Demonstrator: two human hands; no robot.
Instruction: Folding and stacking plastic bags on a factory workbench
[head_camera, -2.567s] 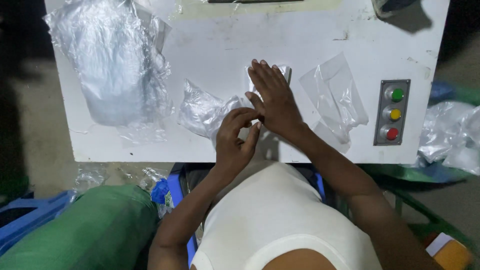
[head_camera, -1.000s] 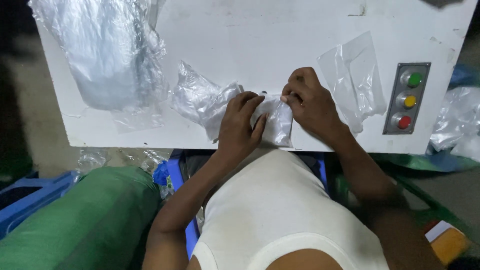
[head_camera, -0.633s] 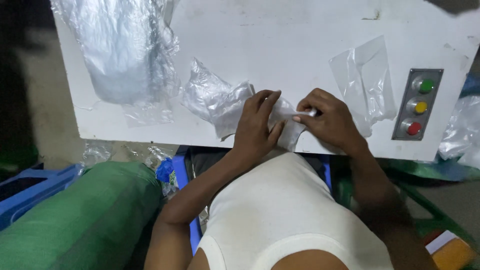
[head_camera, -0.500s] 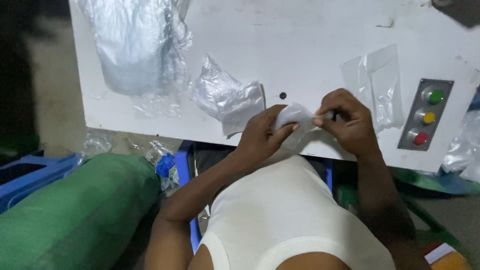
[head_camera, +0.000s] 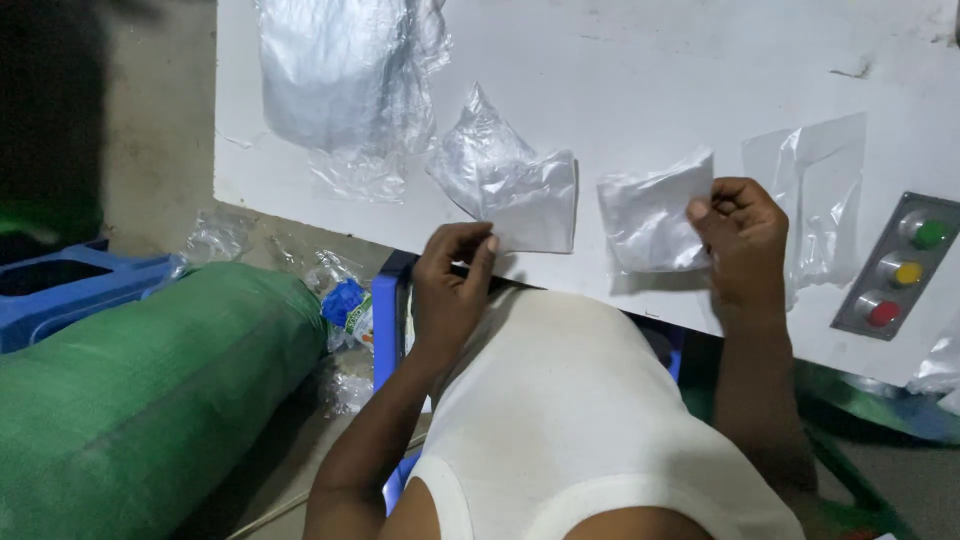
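Hands worked apart at the near edge of the white worktop (head_camera: 640, 60), each pinching its own clear plastic bag.

Right hand (head_camera: 745, 240) was closed in a fingertip pinch on the upper right corner of a small filled bag (head_camera: 650, 215), cloudy white and lying flat just beside the worktop's front edge; left hand (head_camera: 450, 290) nipped the lower edge of a crumpled bag (head_camera: 515, 185) between thumb and fingers. To my judgement, a light grip kept at the very corner, with the bag flat on the surface, would keep the thin film from creasing or sliding. To the right lay an empty transparent bag (head_camera: 815, 215) and a grey button panel (head_camera: 895, 265) with green, yellow and red buttons; a big heap of plastic bags (head_camera: 340, 80) sat far left, a green roll (head_camera: 130, 400) on the floor.
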